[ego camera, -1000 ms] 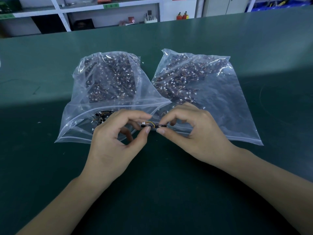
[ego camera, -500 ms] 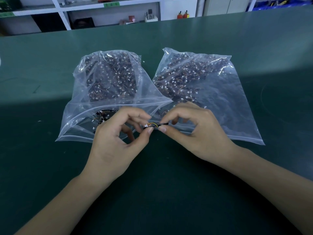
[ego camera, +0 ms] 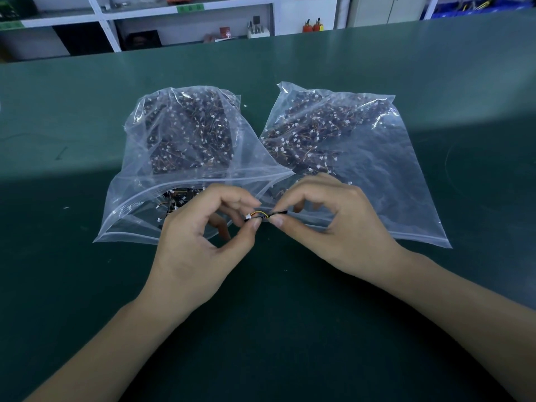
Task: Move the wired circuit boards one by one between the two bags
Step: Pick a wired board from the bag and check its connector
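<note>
Wired black circuit board (ego camera: pixel 265 216) with yellow-orange leads — pinched at both ends, my left hand (ego camera: pixel 200 242) and right hand (ego camera: pixel 333 227), just before the left clear plastic bag (ego camera: pixel 179 158) mouth. Right clear bag (ego camera: pixel 362 158) also full — many left.

A green table (ego camera: pixel 377 329) is seen filling most of the view. Behind its far edge, white shelves (ego camera: pixel 185 8) are set against the wall, with green labels (ego camera: pixel 190 8) fixed to them. Two small red bottles (ego camera: pixel 312 25), possibly extinguishers, are placed beside a white holder (ego camera: pixel 259 28). Blue bins (ego camera: pixel 475 5) are stacked at the far right, and a dark box (ego camera: pixel 142 39) is kept lower left.
</note>
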